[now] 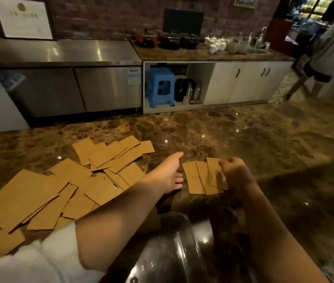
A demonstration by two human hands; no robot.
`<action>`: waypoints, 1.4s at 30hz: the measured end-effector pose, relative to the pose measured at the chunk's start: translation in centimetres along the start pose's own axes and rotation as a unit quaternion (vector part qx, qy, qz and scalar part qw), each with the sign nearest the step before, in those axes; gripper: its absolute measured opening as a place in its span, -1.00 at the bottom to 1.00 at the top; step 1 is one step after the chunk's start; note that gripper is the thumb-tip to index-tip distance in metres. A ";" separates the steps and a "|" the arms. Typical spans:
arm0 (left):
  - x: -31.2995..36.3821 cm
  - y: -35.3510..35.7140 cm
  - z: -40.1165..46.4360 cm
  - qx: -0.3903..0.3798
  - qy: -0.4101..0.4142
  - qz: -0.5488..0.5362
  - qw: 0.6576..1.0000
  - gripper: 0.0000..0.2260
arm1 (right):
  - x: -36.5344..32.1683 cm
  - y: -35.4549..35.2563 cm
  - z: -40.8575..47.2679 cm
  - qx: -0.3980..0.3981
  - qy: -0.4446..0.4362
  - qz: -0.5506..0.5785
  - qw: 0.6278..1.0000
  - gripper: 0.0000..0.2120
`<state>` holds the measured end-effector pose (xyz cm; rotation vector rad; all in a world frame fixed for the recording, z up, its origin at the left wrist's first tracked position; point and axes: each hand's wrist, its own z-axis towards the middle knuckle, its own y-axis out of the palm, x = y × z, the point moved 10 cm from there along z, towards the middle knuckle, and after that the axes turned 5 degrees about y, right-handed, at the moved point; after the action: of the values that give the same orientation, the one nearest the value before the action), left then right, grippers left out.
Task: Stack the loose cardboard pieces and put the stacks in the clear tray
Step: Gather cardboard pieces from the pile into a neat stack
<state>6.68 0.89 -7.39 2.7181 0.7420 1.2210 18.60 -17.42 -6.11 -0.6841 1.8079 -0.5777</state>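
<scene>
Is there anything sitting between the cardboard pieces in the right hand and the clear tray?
Nothing visible does. The right hand grips a few fanned cardboard pieces over the marble counter. The clear tray sits nearer the person, between the forearms, with only bare counter between.

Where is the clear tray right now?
The clear tray is at the bottom middle of the head view, on the marble counter, between the person's forearms, nearer than the cardboard pieces.

No legible text anywhere.
</scene>
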 end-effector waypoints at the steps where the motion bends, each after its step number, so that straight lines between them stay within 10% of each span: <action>1: -0.1 0.4 0.5 -0.001 -0.006 -0.008 1.000 -0.40 | 0.4 0.1 0.1 0.002 0.015 -0.022 1.000 -0.66; 7: 0.2 0.9 2.0 0.004 -0.017 -0.011 1.000 -0.37 | 0.7 0.9 0.9 -0.007 0.028 -0.095 0.995 -0.41; 25: 0.1 0.0 1.5 -0.004 -0.019 -0.060 0.998 -0.59 | -3.7 6.4 -3.0 -0.170 0.085 0.027 0.981 -0.78; 42: 9.6 -13.7 -16.4 0.015 0.300 -0.217 0.929 -0.70 | -23.7 8.2 -20.8 -0.248 -0.245 0.297 0.889 -0.85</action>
<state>-5.14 15.24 6.90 2.0025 1.3302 1.9163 3.82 6.16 10.77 -0.5005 1.5576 0.4564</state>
